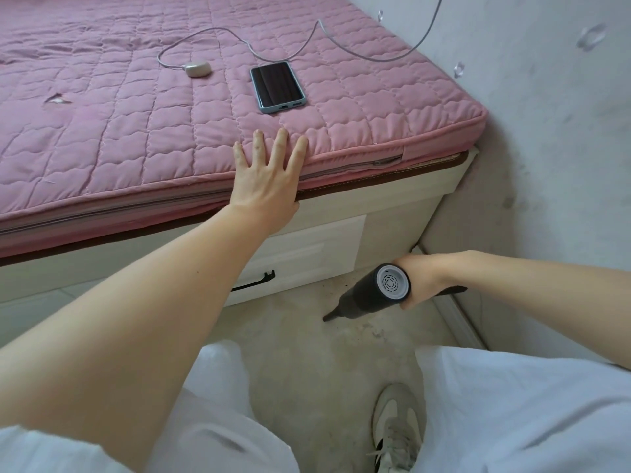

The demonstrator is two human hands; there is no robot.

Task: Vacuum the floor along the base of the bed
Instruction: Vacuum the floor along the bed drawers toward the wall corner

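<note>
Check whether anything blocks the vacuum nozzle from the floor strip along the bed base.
Nothing visible does. The right hand holds the handheld vacuum with its nozzle low over bare floor beside the bed base. The drawer handle sits above floor level.

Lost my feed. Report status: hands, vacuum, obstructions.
Left hand flat on mattress edge. Right hand grips handheld vacuum, nozzle down near floor by bed base. Nothing blocking.

Pink quilted mattress; black vacuum; white drawer.
</note>
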